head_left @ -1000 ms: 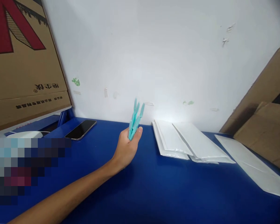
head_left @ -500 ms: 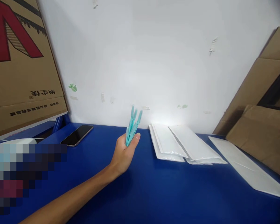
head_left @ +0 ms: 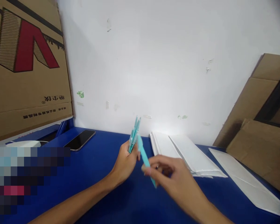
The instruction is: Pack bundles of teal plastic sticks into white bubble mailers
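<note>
My left hand (head_left: pixel 125 161) is closed around a bundle of light teal pens (head_left: pixel 134 132), which point upward above the blue table. Their lower parts are hidden in the fist. Just to the right, my right hand (head_left: pixel 172 171) pinches a single light teal pen (head_left: pixel 143 152) between thumb and fingers. That pen slants, its upper end close beside the bundle; whether the two touch I cannot tell. Both hands are raised over the tabletop (head_left: pixel 130 199).
White padded envelopes (head_left: pixel 189 152) lie stacked behind my right hand, with a flat white sheet (head_left: pixel 245 180) farther right. A black phone (head_left: pixel 80 140) rests at the back left. Cardboard boxes (head_left: pixel 49 84) stand at left, and folded cardboard (head_left: pixel 261 152) leans at right.
My right hand has come into view from the lower right, holding one pen. The left hand still grips its bundle. The whole scene has shifted slightly downward in view.
</note>
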Demonstrator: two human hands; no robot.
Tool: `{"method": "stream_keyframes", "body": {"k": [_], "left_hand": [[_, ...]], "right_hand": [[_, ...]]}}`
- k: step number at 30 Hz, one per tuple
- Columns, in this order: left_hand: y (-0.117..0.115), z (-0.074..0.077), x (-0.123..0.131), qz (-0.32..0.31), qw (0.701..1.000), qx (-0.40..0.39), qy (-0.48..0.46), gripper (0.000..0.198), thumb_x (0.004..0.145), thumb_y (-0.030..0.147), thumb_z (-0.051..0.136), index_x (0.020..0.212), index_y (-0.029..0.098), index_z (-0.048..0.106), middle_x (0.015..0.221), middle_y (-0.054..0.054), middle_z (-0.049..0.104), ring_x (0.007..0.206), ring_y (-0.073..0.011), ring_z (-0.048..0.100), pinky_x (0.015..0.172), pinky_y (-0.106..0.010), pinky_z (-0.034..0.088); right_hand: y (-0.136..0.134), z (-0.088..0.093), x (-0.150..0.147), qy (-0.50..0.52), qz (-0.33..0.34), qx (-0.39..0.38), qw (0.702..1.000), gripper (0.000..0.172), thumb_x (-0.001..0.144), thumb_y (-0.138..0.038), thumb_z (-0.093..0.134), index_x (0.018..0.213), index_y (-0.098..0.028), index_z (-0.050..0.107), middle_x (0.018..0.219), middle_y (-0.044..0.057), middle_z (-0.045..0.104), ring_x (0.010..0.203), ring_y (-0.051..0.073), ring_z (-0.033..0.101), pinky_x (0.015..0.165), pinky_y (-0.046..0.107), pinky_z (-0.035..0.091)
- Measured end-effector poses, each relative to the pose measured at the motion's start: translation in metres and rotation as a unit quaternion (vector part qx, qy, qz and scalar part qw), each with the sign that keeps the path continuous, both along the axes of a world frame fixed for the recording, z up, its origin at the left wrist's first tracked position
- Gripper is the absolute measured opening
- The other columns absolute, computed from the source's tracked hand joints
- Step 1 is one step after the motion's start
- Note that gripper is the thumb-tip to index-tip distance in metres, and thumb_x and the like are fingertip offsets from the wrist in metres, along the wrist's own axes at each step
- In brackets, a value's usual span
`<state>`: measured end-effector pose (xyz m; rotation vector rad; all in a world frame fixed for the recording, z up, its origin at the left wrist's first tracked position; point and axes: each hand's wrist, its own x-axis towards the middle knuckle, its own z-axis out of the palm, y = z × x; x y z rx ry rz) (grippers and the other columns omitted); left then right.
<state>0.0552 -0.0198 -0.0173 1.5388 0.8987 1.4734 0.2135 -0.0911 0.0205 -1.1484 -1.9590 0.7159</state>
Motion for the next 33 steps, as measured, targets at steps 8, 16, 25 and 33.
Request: {"method": "stream_keyframes", "body": {"k": [8, 16, 25, 33], "left_hand": [[-0.008, 0.009, 0.0, -0.023, 0.998, -0.051, -0.031, 0.042, 0.095, 0.055, 0.051, 0.102, 0.017, 0.069, 0.085, -0.004, 0.07, 0.073, -0.0166, 0.065, 0.07, -0.027, 0.055], [-0.014, 0.007, 0.005, -0.114, 0.992, -0.051, -0.001, 0.038, 0.095, 0.052, 0.052, 0.092, 0.016, 0.065, 0.076, -0.001, 0.063, 0.069, -0.016, 0.064, 0.065, -0.027, 0.054], [0.002, 0.019, -0.01, -0.02, 0.999, -0.019, -0.028, 0.034, 0.095, 0.053, 0.05, 0.094, 0.02, 0.057, 0.064, 0.008, 0.042, 0.043, -0.0058, 0.041, 0.043, -0.019, 0.036], [-0.01, 0.017, -0.003, -0.065, 0.992, -0.104, 0.006, 0.049, 0.085, 0.06, 0.062, 0.066, 0.021, 0.039, 0.054, 0.011, 0.026, 0.043, -0.0038, 0.019, 0.038, -0.017, 0.019]], "right_hand": [[0.052, -0.044, -0.006, 0.168, -0.023, -0.073, 0.983, 0.032, 0.084, -0.051, 0.068, 0.084, -0.019, 0.066, 0.065, -0.002, 0.064, 0.052, 0.011, 0.057, 0.052, 0.022, 0.045], [0.047, -0.056, -0.007, 0.164, -0.001, -0.08, 0.983, 0.036, 0.084, -0.053, 0.067, 0.076, -0.018, 0.062, 0.064, -0.004, 0.058, 0.049, 0.011, 0.055, 0.049, 0.023, 0.047], [0.032, -0.041, 0.0, 0.206, -0.006, -0.059, 0.977, 0.043, 0.099, -0.055, 0.04, 0.097, -0.02, 0.064, 0.088, 0.002, 0.067, 0.048, 0.007, 0.054, 0.045, 0.021, 0.038], [0.021, -0.04, -0.002, 0.256, 0.068, -0.114, 0.958, 0.038, 0.103, -0.052, 0.031, 0.089, -0.02, 0.048, 0.084, -0.001, 0.061, 0.048, 0.006, 0.052, 0.045, 0.02, 0.035]]}}
